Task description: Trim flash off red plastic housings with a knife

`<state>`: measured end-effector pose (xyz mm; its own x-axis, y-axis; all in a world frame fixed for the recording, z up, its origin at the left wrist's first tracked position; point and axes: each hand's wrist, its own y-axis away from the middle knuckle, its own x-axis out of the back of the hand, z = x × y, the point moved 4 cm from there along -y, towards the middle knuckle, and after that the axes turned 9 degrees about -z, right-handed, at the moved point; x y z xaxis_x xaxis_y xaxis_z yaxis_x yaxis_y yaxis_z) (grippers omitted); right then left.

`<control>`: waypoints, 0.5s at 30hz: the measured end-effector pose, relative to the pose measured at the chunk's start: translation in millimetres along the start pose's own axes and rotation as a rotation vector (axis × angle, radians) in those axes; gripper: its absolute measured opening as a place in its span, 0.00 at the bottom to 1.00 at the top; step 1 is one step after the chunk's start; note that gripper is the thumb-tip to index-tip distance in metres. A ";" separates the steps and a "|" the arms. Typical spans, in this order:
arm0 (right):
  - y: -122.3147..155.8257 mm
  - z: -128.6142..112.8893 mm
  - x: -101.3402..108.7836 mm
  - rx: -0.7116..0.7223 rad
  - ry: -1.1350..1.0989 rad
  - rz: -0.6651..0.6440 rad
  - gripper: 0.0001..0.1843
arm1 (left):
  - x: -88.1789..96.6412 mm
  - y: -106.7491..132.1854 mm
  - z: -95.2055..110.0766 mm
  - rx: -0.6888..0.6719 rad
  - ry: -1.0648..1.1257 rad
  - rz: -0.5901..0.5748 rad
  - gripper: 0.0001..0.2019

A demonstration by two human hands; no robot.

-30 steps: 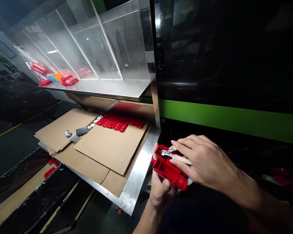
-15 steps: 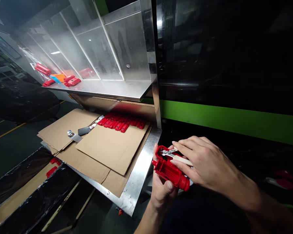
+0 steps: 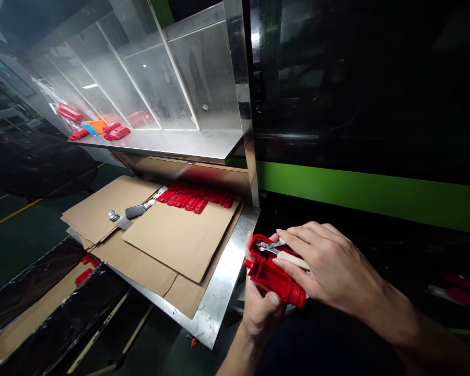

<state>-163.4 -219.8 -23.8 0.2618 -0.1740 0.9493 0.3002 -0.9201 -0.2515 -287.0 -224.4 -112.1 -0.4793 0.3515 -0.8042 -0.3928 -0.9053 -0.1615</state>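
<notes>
A hollow red plastic housing with a ribbed round end rests in my left hand, whose thumb presses its near side while the fingers go underneath. My right hand is wrapped round the pale handles of a pair of cutting pliers. Their metal jaws lie inside the upper cavity of the housing, near its far-left end. What exactly the jaws touch is too small to tell. Both hands are off the right edge of the metal table.
Rows of red parts lie on cardboard sheets upon the metal table. Above, a steel shelf holds more red pieces and an orange one. A box lined with black plastic stands lower left. A dark machine with a green band rises at right.
Almost nothing differs. The right hand and the pliers' handles have shifted very slightly, with the jaws still inside the red housing.
</notes>
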 end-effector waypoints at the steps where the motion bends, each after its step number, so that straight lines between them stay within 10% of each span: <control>1: -0.1 -0.1 0.0 0.000 0.000 -0.001 0.21 | 0.0 -0.3 0.0 0.001 0.003 -0.001 0.57; 15: -1.0 -7.3 5.1 -0.008 0.029 0.035 0.16 | 1.2 -5.4 -7.2 -0.005 -0.008 -0.054 0.59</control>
<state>-169.1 -222.3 -17.4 0.2452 -0.2160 0.9451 0.2844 -0.9160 -0.2831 -279.8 -220.7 -116.3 -0.4638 0.4014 -0.7898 -0.4139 -0.8864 -0.2074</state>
